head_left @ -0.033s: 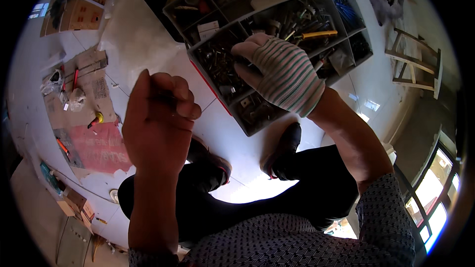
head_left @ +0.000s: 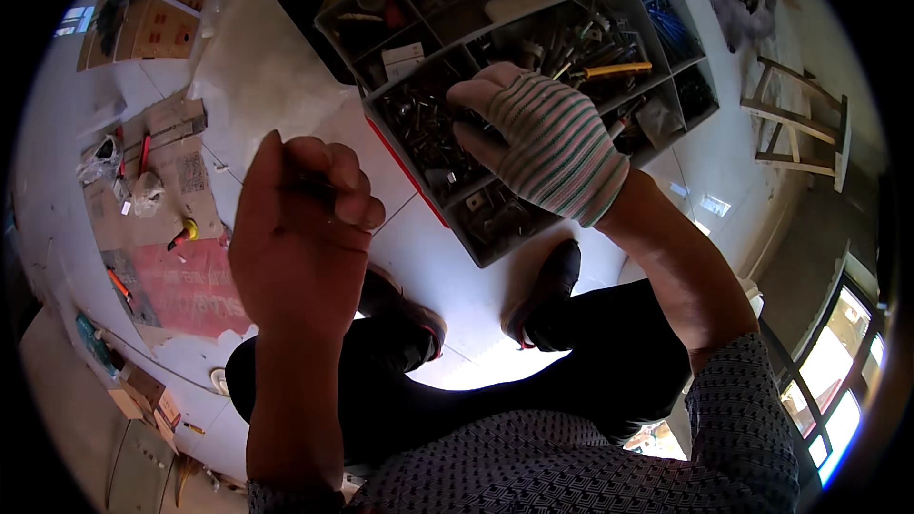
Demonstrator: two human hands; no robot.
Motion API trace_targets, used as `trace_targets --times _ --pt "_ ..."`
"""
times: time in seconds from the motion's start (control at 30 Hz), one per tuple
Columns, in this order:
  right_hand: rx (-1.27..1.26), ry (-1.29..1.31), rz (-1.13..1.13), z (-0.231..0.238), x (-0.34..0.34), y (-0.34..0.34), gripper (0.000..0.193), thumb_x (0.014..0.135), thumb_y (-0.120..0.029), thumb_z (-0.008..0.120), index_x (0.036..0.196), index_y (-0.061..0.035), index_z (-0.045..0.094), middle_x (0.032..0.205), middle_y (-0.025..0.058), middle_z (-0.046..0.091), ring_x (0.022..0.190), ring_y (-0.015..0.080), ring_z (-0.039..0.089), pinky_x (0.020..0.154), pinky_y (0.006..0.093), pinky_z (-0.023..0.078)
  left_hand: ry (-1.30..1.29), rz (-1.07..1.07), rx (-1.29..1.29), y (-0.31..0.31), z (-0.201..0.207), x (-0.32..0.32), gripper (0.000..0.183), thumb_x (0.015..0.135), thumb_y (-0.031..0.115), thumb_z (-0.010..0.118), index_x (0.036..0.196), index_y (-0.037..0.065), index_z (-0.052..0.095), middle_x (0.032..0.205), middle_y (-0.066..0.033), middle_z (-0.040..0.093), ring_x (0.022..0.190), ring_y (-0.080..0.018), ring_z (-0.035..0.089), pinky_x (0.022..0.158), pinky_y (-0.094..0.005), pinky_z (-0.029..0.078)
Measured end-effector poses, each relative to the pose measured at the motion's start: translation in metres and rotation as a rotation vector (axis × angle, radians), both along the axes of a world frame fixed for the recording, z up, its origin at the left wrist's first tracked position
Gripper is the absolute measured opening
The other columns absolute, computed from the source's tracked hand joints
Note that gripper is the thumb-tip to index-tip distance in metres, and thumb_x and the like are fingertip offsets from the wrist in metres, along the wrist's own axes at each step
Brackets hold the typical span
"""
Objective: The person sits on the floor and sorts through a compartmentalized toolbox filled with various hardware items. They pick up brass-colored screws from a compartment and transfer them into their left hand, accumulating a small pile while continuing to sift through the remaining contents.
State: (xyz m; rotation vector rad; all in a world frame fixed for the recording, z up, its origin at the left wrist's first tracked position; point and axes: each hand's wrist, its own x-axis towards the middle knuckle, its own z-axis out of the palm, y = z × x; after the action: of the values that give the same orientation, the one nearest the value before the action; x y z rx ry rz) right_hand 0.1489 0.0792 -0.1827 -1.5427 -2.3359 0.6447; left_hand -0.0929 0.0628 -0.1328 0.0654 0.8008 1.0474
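Observation:
My left hand (head_left: pixel 303 238), bare and palm up, is held before me with its fingers curled in. Something dark seems to lie under the curled fingers, too shadowed to make out. My right hand (head_left: pixel 552 143) wears a white knit glove with green and pink stripes. It reaches over an open grey organizer case (head_left: pixel 481 252) with dividers. Thumb and fingers are spread apart above a compartment of small screws (head_left: pixel 424 124), with nothing visible between them. A yellow-handled tool (head_left: pixel 617 69) rests among metal pieces just beyond that hand.
Blue fasteners (head_left: pixel 671 24) fill a far-right compartment. On the floor to the left, flattened cardboard (head_left: pixel 186 276) carries a few tools and a plastic bag (head_left: pixel 100 157). A cardboard box (head_left: pixel 157 24) stands far left. A wooden stool (head_left: pixel 800 119) is at right. My shoes (head_left: pixel 550 286) flank the case's near corner.

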Motion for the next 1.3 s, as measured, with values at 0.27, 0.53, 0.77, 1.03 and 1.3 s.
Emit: trace_targets --times 0.27,0.53,0.77,1.03,1.3 --pt "-0.004 -0.207 0.043 0.011 -0.014 0.016 0.042 0.095 -0.022 0.07 0.131 -0.0029 0.06 0.118 0.0151 0.066 0.101 0.0323 0.069 0.088 0.0388 0.057 -0.074 0.053 0.182 0.021 0.011 -0.003 0.032 0.112 0.024 0.039 0.106 0.001 0.059 0.094 -0.0071 0.058 0.074 -0.0131 0.049 0.07 -0.0282 0.046" --pt "-0.042 -0.349 0.099 0.021 -0.023 0.021 0.046 0.089 -0.022 0.074 0.13 -0.0027 0.061 0.119 0.014 0.065 0.101 0.0328 0.068 0.087 0.041 0.056 -0.055 0.057 0.127 0.016 0.011 -0.007 0.031 0.112 0.025 0.039 0.106 0.001 0.059 0.094 -0.0079 0.058 0.074 -0.0133 0.05 0.071 -0.0298 0.047" --pt "0.033 -0.29 0.11 0.016 -0.021 0.02 0.045 0.087 -0.022 0.076 0.126 -0.0049 0.062 0.117 0.0138 0.064 0.102 0.0328 0.067 0.091 0.042 0.054 -0.043 0.079 0.112 0.016 0.013 -0.005 0.03 0.112 0.024 0.04 0.106 0.002 0.059 0.093 -0.0079 0.058 0.073 -0.013 0.05 0.071 -0.0293 0.047" --pt "-0.101 -0.424 0.164 0.021 -0.026 0.027 0.043 0.085 -0.023 0.077 0.123 -0.0054 0.064 0.116 0.0126 0.064 0.103 0.0317 0.066 0.089 0.041 0.054 -0.012 0.059 0.127 0.013 0.011 -0.002 0.029 0.112 0.024 0.041 0.104 0.002 0.059 0.092 -0.008 0.059 0.074 -0.0131 0.051 0.07 -0.0295 0.048" --pt "0.013 -0.375 0.199 0.012 -0.025 0.027 0.034 0.087 -0.024 0.075 0.115 -0.0056 0.066 0.108 0.0104 0.065 0.098 0.0296 0.067 0.085 0.0394 0.056 0.001 0.049 0.109 0.015 0.009 0.006 0.028 0.112 0.024 0.041 0.105 0.003 0.059 0.093 -0.0077 0.059 0.075 -0.0139 0.052 0.071 -0.0304 0.047"
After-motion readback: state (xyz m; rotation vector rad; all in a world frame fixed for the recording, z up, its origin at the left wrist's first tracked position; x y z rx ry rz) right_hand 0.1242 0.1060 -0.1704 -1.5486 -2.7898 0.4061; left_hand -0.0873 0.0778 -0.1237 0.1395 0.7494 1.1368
